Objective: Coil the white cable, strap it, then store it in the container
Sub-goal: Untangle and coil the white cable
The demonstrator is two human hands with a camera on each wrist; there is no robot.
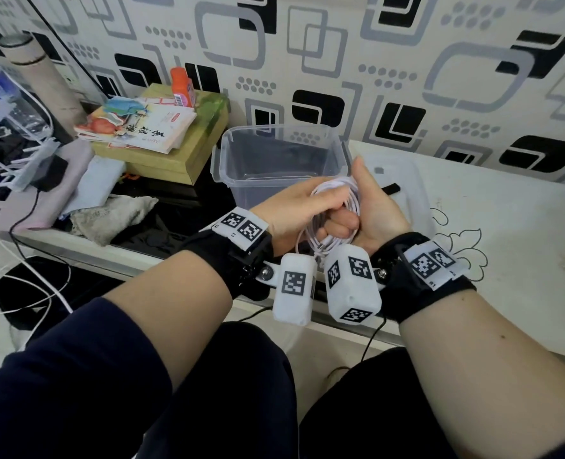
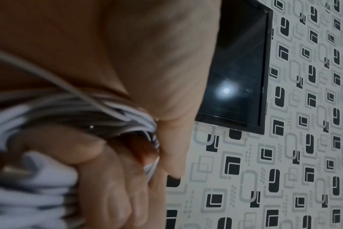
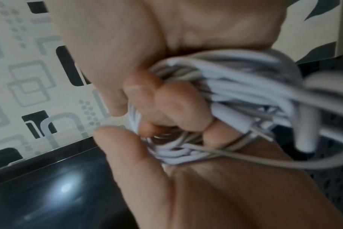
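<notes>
- While both hands work in front of the person, above the near edge of the white tabletop point(image 1: 506, 226), the coil is formed but not yet bound.
- Clear plastic container point(image 1: 279, 160): stands open on the tabletop against the patterned wall, at the left end of the white surface; nothing of the cable is in it. Its clear lid point(image 1: 403, 180) lies just beside it on the right.
- Left hand point(image 1: 291, 210): fingers curled round the bundle from the left, gripping it.
- Right hand point(image 1: 378, 210): thumb raised, fingers curled through the loops from the right, holding them.
- White cable point(image 1: 337, 190): gathered into several loops, held between the two hands just in front of the container. In the right wrist view the white cable point(image 3: 235, 96) shows one connector end sticking out of the bundle, loose.
- Black strap point(image 1: 390, 188): judged to be the dark strip on the tabletop beyond the right hand, near the lid; not touching the cable.
- Progress, as judged: coiling nearly or fully done. Remaining: tuck the loose end, fetch the strap, wrap it, drop the bundle into the container.
</notes>
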